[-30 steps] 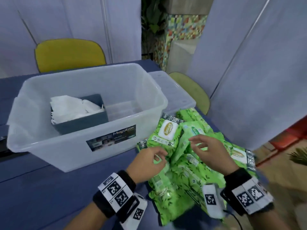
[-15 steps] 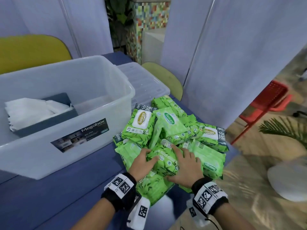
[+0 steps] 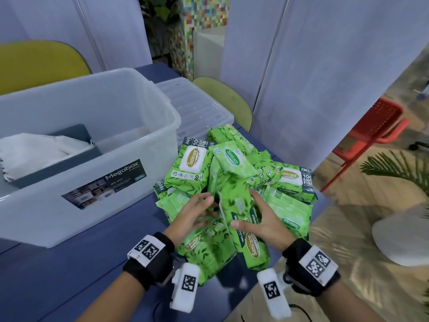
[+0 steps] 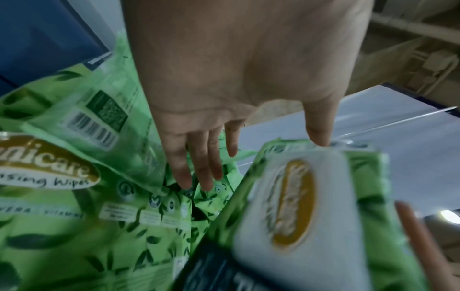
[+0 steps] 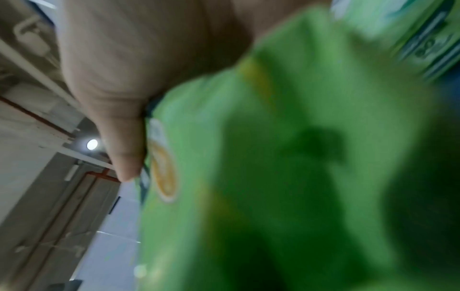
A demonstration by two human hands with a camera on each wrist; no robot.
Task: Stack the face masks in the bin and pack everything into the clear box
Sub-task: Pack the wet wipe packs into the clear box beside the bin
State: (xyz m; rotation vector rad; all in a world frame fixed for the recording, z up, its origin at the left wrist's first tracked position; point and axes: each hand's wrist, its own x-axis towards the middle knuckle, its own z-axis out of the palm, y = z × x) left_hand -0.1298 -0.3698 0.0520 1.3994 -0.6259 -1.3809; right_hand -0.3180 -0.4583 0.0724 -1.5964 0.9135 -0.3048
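Two grips: left grip (image 3: 195, 214) and right grip (image 3: 262, 221) are both spread wide, fingers straight, palms either side of one wipes pack (image 3: 234, 205). Nothing clasped!
Task things: face masks (image 3: 30, 149) sit stacked in the grey bin (image 3: 80, 133), and that bin stands inside the clear box (image 3: 144, 108).
Step in hand: gathering the green wipes pile (image 3: 232, 168) on the bench (image 3: 69, 270), just right of the box.
Next move, my call: press both palms onto a pack or bundle, lift it over the rim, and set it in the free space beside the bin. The slick film may slide.
Left wrist view: straight fingers (image 4: 199, 167) touch packs, thumb tip on a white-flapped pack (image 4: 293, 206).
Right wrist view: mostly blur, thumb (image 5: 122, 137) beside green film, fingers hidden.
Head view only: box, bin, masks, lid (image 3: 197, 105).
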